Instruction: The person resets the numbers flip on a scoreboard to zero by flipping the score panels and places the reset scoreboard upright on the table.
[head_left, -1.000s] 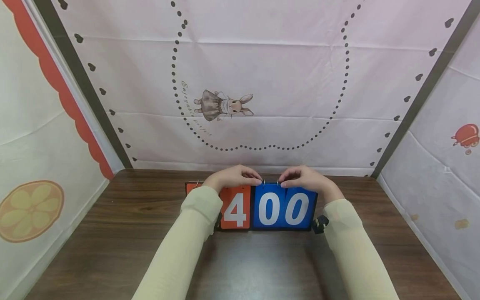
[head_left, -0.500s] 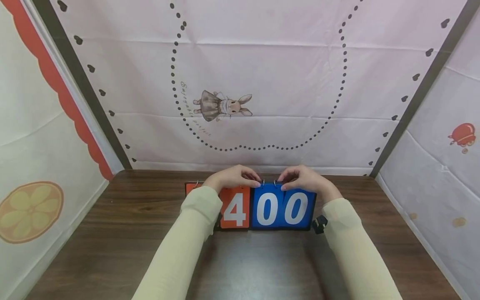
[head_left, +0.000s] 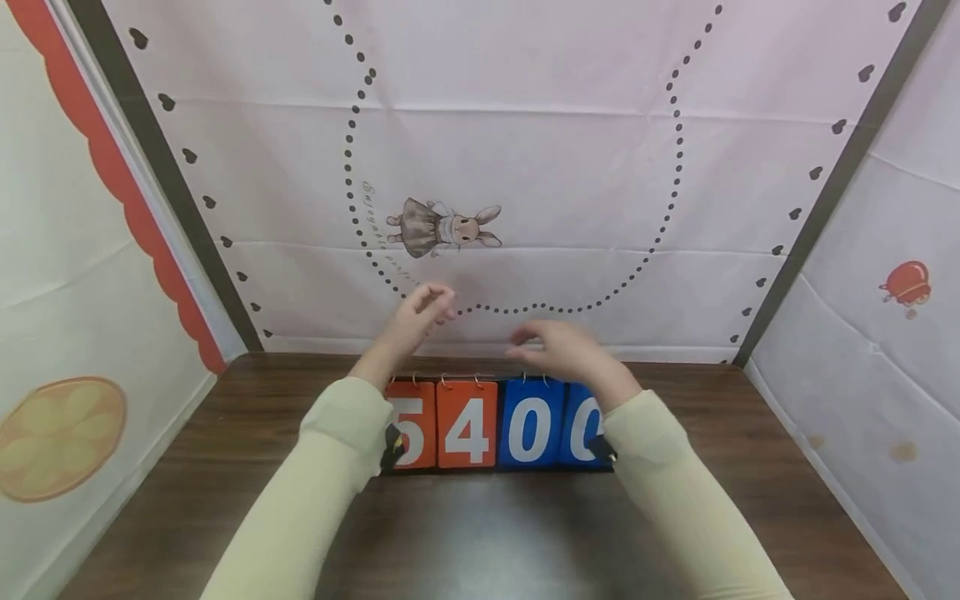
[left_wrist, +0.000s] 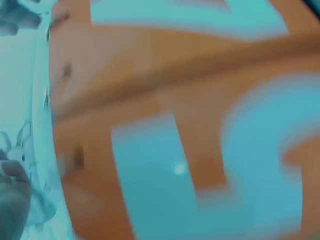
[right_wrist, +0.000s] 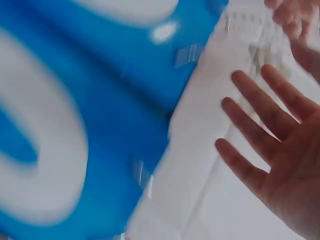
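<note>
Just chgd: both hands off the blue cards; ½ s ago fingertips were at their top edge, by the rings (head_left: 477, 381).
LH: left hand (head_left: 426, 310) now up & away at abt 11 o'clock from board ctr, in front of the cloth backdrop (head_left: 570, 175); fingers loosely bent, nothing held.
RH: right hand (head_left: 558, 346) at abt 1 o'clock, lower than LH, just above blue side; R wrist view shows fingers straight & spread, nothing held.
Hands vs each other: well apart now, vs nearly meeting earlier; RH lies at abt 4 o'clock from LH.
Board: flip-number board (head_left: 498, 421) upright on wooden table (head_left: 480, 542), toward the back edge; no hand on it that I can see.
Digits, 9 to 3 o'clock: red 5 card (head_left: 420, 421), red 4 card (head_left: 467, 423), first blue 0 card (head_left: 530, 425), second blue 0 card (head_left: 579, 421).
Uncovered: more of the 5 shows now LH has moved; left cuff (head_left: 345, 421) still hides its 9 o'clock edge.
Covered: right cuff (head_left: 645, 437) now cuts off the last 0 at 3 o'clock; can't tell if that card hangs dead straight.
Meaning: prob. the handling at the blue cards is done or paused; reads 5-4-0-0, both hands free.
Wrist cams: cards blurry, so fine ring detail n/a.
</note>
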